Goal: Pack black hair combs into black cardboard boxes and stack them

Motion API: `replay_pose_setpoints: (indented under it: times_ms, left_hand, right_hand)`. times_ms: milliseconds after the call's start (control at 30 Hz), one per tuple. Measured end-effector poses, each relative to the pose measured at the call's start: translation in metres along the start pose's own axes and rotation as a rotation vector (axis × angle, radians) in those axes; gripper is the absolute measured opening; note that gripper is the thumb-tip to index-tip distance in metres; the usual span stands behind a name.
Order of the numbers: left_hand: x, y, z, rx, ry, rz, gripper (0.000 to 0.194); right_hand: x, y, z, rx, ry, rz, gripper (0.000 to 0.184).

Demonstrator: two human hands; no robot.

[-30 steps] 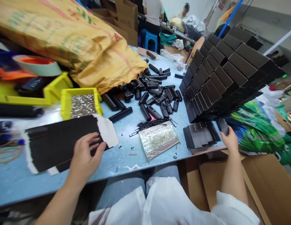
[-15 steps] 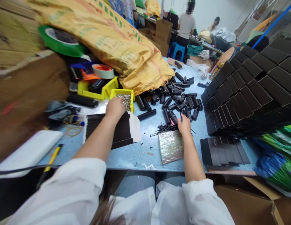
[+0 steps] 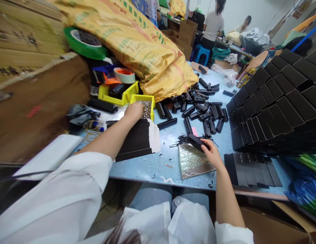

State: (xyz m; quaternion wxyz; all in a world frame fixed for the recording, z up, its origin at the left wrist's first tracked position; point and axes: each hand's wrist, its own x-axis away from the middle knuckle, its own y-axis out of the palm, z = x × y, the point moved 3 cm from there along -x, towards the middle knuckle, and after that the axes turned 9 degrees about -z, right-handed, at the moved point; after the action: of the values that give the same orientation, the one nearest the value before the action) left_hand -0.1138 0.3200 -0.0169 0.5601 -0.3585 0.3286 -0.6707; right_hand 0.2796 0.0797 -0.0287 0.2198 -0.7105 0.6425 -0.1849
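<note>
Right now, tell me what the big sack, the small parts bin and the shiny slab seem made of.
Sack: probably woven plastic, dull and creased; its edge frays into threads.
Parts bin: likely molded plastic, smooth and evenly yellow.
Slab: outside, glossy film, perhaps tape or foil, given its crinkled glints; core hidden.

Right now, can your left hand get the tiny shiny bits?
Yes, it looks so. The left hand is at the yellow bin, which is open on top, and nothing seems to block the shiny bits. I can't see the fingertips, though.
</note>
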Motion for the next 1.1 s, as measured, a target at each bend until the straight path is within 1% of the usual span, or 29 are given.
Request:
replay_pose_setpoints:
  times_ms: [67, 100, 167, 233, 267, 333, 400, 467, 533, 600, 633, 667, 700, 767, 800, 833, 867, 933, 967, 1000, 1033, 1067, 1100]
  left_hand:
    - [0.002, -0.004, 0.003, -0.005, -0.009, 0.045, 0.025]
    - [0.006, -0.006, 0.005, 0.029, -0.01, 0.071, 0.027]
    - [0.023, -0.005, 0.009, 0.181, 0.006, 0.107, 0.031]
    - [0.048, 0.001, 0.013, 0.349, 0.053, 0.116, 0.032]
    - [0.062, 0.006, 0.014, 0.379, 0.088, 0.124, 0.031]
    - [0.084, 0.012, 0.013, 0.294, 0.148, 0.179, 0.027]
    - [0.092, 0.013, 0.008, 0.15, 0.186, 0.265, 0.025]
    - [0.084, 0.007, 0.003, 0.049, 0.192, 0.306, 0.026]
    - [0.07, -0.003, 0.001, -0.001, 0.191, 0.285, 0.026]
    - [0.068, -0.014, 0.005, -0.03, 0.195, 0.274, 0.026]
    - [0.074, -0.017, 0.007, -0.04, 0.198, 0.256, 0.028]
    - [0.085, -0.017, 0.01, -0.052, 0.204, 0.205, 0.03]
    - [0.1, -0.014, 0.011, -0.073, 0.208, 0.119, 0.034]
    - [0.14, 0.003, 0.009, -0.149, 0.201, -0.14, 0.039]
    - [0.16, 0.013, 0.006, -0.21, 0.183, -0.215, 0.043]
    - [0.179, 0.021, 0.001, -0.271, 0.161, -0.234, 0.047]
    - [0.193, 0.027, -0.003, -0.319, 0.142, -0.221, 0.051]
    - [0.211, 0.032, -0.008, -0.363, 0.095, -0.145, 0.053]
    - [0.214, 0.031, -0.007, -0.35, 0.076, -0.121, 0.048]
    - [0.216, 0.028, -0.003, -0.312, 0.058, -0.126, 0.038]
    - [0.216, 0.025, 0.003, -0.242, 0.039, -0.16, 0.027]
    - [0.217, 0.023, 0.013, -0.133, 0.035, -0.223, 0.018]
    - [0.219, 0.022, 0.026, 0.018, 0.054, -0.313, 0.014]
  right_hand:
    - [0.018, 0.005, -0.003, 0.066, -0.006, -0.121, 0.032]
    - [0.026, 0.008, -0.002, 0.123, 0.003, -0.152, 0.035]
    - [0.038, 0.014, 0.002, 0.236, 0.018, -0.162, 0.042]
    - [0.043, 0.019, 0.009, 0.313, 0.017, -0.128, 0.046]
    - [0.043, 0.021, 0.013, 0.331, 0.009, -0.112, 0.047]
    - [0.035, 0.02, 0.019, 0.336, 0.002, -0.045, 0.048]
    - [0.022, 0.013, 0.024, 0.342, 0.035, 0.068, 0.051]
    - [0.007, 0.006, 0.024, 0.403, 0.127, 0.176, 0.053]
    - [-0.003, 0.002, 0.017, 0.502, 0.214, 0.249, 0.054]
    - [-0.005, 0.001, 0.004, 0.552, 0.208, 0.323, 0.054]
    - [-0.001, 0.002, -0.004, 0.536, 0.166, 0.355, 0.052]
    - [0.005, 0.003, -0.01, 0.497, 0.107, 0.367, 0.049]
    - [0.012, 0.005, -0.015, 0.448, 0.047, 0.36, 0.044]
    - [0.029, 0.008, -0.019, 0.356, -0.035, 0.319, 0.035]
    - [0.037, 0.01, -0.018, 0.325, -0.053, 0.303, 0.032]
    - [0.043, 0.011, -0.017, 0.306, -0.059, 0.293, 0.03]
    - [0.047, 0.012, -0.017, 0.294, -0.064, 0.291, 0.028]
    - [0.049, 0.016, -0.019, 0.272, -0.076, 0.29, 0.026]
    - [0.047, 0.021, -0.025, 0.256, -0.093, 0.276, 0.025]
    - [0.044, 0.027, -0.033, 0.229, -0.122, 0.243, 0.023]
    - [0.04, 0.036, -0.044, 0.188, -0.164, 0.189, 0.022]
    - [0.035, 0.046, -0.057, 0.139, -0.217, 0.126, 0.021]
    - [0.031, 0.057, -0.072, 0.094, -0.277, 0.072, 0.021]
